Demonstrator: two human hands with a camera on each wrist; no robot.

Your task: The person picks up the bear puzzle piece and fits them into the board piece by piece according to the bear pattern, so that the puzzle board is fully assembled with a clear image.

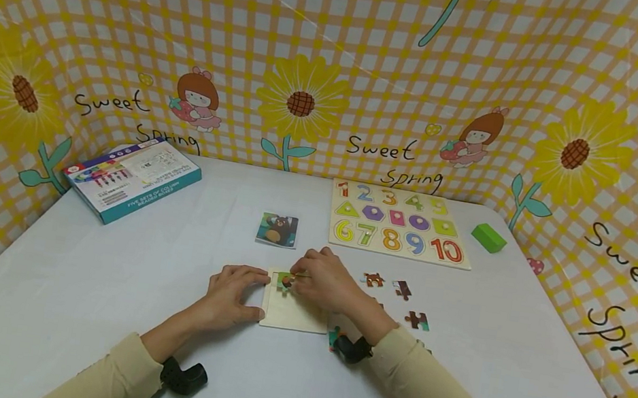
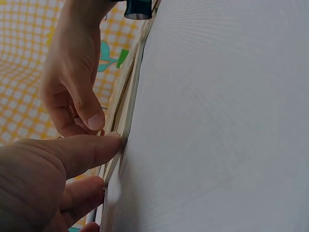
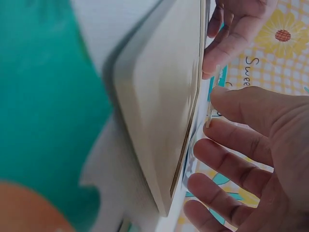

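A shallow wooden puzzle tray lies on the white table in front of the person. At its left edge rests the left hand, thumb near the lower corner and fingertips near the upper one. In the left wrist view the thumb touches the tray's rim. The right hand is over the tray's upper part, pinching a small jigsaw piece between thumb and index finger, seen edge-on in the right wrist view. A greenish picture patch shows at the tray's upper left, partly covered by the fingers.
Several loose jigsaw pieces lie right of the tray, some hidden under the right forearm. Behind the tray is a bear picture card. Farther back are a number board, a green block and a flat box.
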